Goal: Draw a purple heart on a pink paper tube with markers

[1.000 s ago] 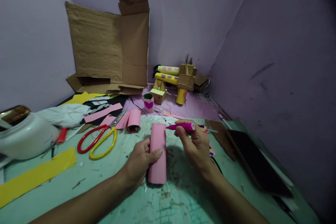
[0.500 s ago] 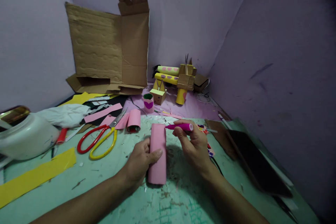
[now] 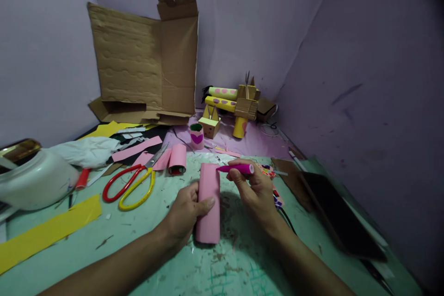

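Observation:
My left hand [image 3: 185,215] grips a pink paper-covered tube [image 3: 208,222] near its middle, thumb on top and the fingers hidden underneath. The tube points away from me over the green table covering. In my right hand [image 3: 255,192] is a magenta marker [image 3: 239,169], pinched between thumb and fingers. Its tip meets the tube's upper right edge, near the far end. To the left lie open scissors [image 3: 130,182] with one red and one yellow handle. Beyond them a shorter pink roll [image 3: 177,159] rests on its side.
Yellow paper [image 3: 52,231] and a white pot-like container [image 3: 33,180] are at the left. A dark flat tablet-like object [image 3: 338,217] lies at the right. Behind stand an opened cardboard box [image 3: 145,60], a pink cup with a purple heart [image 3: 196,138] and a cardboard-and-yellow-tube figure [image 3: 245,108].
The marker and my right hand have shifted very slightly left and down at the tube's far edge. My left hand keeps the tube in the same place.

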`<state>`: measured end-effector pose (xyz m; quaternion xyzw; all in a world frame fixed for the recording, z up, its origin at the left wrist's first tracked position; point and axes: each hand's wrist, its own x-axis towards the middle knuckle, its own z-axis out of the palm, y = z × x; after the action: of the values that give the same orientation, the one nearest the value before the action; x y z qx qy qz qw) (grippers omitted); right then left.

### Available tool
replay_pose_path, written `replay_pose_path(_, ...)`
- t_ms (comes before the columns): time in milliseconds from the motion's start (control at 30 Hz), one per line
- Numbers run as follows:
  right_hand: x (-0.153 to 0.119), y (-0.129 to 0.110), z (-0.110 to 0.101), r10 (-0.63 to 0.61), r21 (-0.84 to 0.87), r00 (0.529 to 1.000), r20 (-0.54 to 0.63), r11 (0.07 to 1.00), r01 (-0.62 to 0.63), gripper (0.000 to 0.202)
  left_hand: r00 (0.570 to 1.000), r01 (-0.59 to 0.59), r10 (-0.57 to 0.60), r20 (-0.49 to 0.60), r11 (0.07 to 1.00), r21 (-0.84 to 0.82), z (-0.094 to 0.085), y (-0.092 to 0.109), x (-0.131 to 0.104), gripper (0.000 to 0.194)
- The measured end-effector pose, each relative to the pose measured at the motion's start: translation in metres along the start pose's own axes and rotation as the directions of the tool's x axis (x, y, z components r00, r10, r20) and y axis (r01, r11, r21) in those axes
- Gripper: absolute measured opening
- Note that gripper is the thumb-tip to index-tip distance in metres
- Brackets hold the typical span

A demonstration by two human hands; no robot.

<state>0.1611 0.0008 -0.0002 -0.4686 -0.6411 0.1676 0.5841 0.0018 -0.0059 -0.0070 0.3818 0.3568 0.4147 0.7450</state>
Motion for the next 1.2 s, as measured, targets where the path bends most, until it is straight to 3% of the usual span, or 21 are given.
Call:
replay_pose_path(500, 0.001, 0.003, -0.003, 0.066, 0.02, 0.998, -0.001, 0.998, -0.066, 0.012, 0.999, 0.021, -0.021, -0.032, 1.0, -0.005, -0.002, 0.0, 0.0, 0.036)
replay_pose_path(900, -0.002, 0.006, -0.001, 0.07, 0.132, 0.998, -0.005, 0.989, -0.069, 0.012, 0.999, 0.047, -0.048, -0.021, 0.998, -0.039, -0.001, 0.002, 0.001, 0.042)
replay_pose_path(1033, 0.003, -0.002, -0.003, 0.137, 0.24, 0.987, -0.082, 0.964, -0.113, 0.014, 0.992, 0.103, -0.111, -0.051, 0.984, -0.143, -0.002, 0.007, 0.0, 0.045)
replay_pose_path(1200, 0.012, -0.002, -0.007, 0.292, 0.394, 0.938, -0.185, 0.897, -0.201, 0.023, 0.983, 0.167, -0.18, -0.046, 0.966, -0.197, -0.005, 0.012, 0.001, 0.043)
